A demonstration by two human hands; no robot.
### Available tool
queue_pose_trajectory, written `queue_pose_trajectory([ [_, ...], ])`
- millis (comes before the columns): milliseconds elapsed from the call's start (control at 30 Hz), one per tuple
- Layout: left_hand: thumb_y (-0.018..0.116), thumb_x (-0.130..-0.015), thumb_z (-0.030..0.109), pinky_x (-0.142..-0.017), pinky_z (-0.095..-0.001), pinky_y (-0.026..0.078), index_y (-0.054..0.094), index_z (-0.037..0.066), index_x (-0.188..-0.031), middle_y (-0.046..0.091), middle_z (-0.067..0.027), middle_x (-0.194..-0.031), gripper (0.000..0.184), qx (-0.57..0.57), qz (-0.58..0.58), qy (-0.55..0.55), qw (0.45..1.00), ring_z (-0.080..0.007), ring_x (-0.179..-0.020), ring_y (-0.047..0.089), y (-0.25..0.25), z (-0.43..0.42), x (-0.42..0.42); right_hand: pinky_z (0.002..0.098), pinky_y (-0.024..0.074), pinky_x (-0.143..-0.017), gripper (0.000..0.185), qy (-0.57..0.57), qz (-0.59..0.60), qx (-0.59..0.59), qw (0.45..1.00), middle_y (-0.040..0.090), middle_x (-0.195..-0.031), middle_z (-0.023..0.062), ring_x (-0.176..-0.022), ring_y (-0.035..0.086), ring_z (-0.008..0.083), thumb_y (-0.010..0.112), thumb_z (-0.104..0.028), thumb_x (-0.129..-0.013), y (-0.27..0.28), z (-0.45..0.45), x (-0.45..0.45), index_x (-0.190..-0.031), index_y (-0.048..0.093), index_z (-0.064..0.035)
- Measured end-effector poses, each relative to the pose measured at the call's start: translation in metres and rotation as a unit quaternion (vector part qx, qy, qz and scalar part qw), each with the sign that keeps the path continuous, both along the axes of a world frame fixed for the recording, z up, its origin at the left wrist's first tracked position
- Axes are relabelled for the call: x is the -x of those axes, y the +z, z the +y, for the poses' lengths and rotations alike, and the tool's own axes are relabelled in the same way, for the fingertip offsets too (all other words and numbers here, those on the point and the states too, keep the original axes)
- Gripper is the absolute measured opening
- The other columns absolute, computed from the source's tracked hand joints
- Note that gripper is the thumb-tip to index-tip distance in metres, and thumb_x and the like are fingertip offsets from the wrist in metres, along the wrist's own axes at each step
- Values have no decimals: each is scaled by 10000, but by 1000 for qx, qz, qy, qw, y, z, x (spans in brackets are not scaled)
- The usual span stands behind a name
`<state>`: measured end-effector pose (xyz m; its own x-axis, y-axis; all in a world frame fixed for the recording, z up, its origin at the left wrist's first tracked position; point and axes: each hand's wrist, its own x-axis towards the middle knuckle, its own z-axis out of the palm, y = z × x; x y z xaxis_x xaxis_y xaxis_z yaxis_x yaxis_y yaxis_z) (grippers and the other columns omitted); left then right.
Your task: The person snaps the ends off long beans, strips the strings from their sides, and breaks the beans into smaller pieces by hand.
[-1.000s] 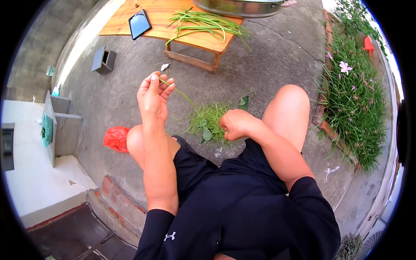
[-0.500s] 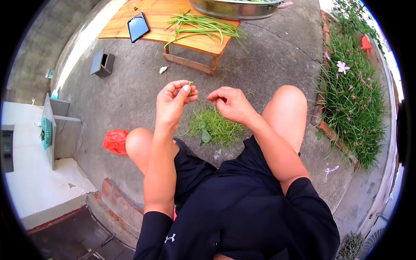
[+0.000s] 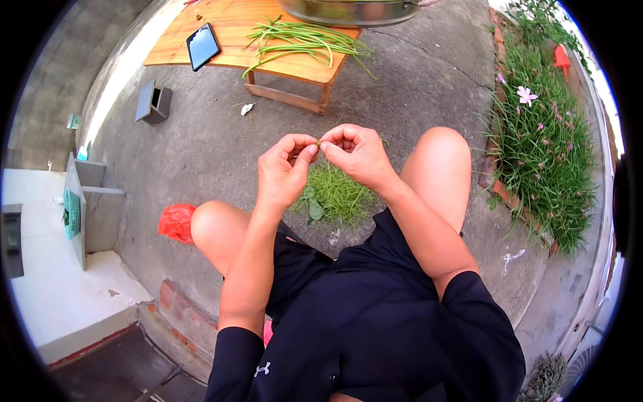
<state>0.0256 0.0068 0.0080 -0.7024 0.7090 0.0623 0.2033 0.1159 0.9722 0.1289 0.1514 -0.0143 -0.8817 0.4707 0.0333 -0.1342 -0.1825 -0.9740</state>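
Note:
My left hand (image 3: 284, 167) and my right hand (image 3: 362, 157) meet fingertip to fingertip above the ground between my knees. Both pinch a short piece of green stem (image 3: 319, 143), most of it hidden by the fingers. Just below them lies a loose pile of thin green strips (image 3: 341, 194) on the concrete, with a few leaves (image 3: 315, 209) at its left side. Long green stems (image 3: 301, 43) are spread over the low wooden table (image 3: 171, 48) ahead.
A tablet (image 3: 203, 47) lies on the table, and a large metal basin (image 3: 348, 13) sits at its far right. A grey box (image 3: 153, 102) stands on the ground at left. Beside my left knee is a red plastic bag (image 3: 176, 223). A brick-edged flower bed (image 3: 546, 154) runs along the right.
My hands, apart before, have come together. The left moved right and slightly down with the stem piece, and the right moved up to pinch it too. The view shifted slightly.

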Motion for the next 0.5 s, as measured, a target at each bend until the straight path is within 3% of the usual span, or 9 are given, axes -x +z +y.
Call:
queue_pose_trajectory([
  [167,648,-966,12,-815,-272,588,677,-21,-1060,724,-68,-961,104,-1,31,-4,1000,-131,-884,696,-7,-2,4,198,526,-639,58,22,16,27,999,712,-853,24,-736,650,49,695,-38,-900,0,2,1,-930,685,11],
  [367,633,-969,-5,-805,-277,598,682,-29,-1063,725,-79,-964,109,-2,-74,6,997,-134,-880,698,-3,1,-2,213,522,-643,37,8,5,72,997,698,-854,31,-723,644,72,662,-7,-881,4,-4,3,-905,659,20],
  [500,630,-969,-9,-803,-277,601,682,-32,-1062,728,-83,-963,109,-34,-81,25,996,-141,-874,702,-9,3,-6,246,474,-610,43,49,-35,222,973,649,-781,28,-653,572,92,663,-27,-862,-3,4,3,-889,650,4],
])
